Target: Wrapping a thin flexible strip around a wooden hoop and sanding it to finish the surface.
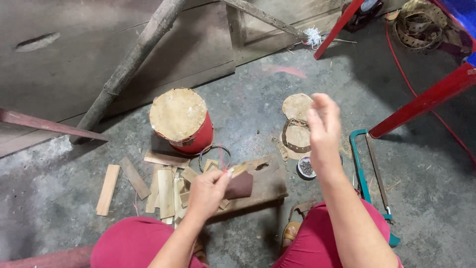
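Note:
My left hand [207, 191] is closed on a small piece of pale wood [240, 169] together with a dark brown sheet like sandpaper [240, 186], just above a low wooden board [265, 186]. My right hand [325, 130] is raised higher, blurred, fingers loosely together, with nothing visible in it. Below it lie a small round tin of nails [306, 167] and round hide pieces [296, 121]. A small red drum with a hide top [181, 120] stands beyond my left hand.
Several flat wood strips [163, 191] lie on the concrete floor at left. A green hacksaw [369, 171] lies at right beside red metal legs [421, 104]. A log [130, 62] leans across wooden boards at the back. My knees in red trousers [134, 243] frame the bottom.

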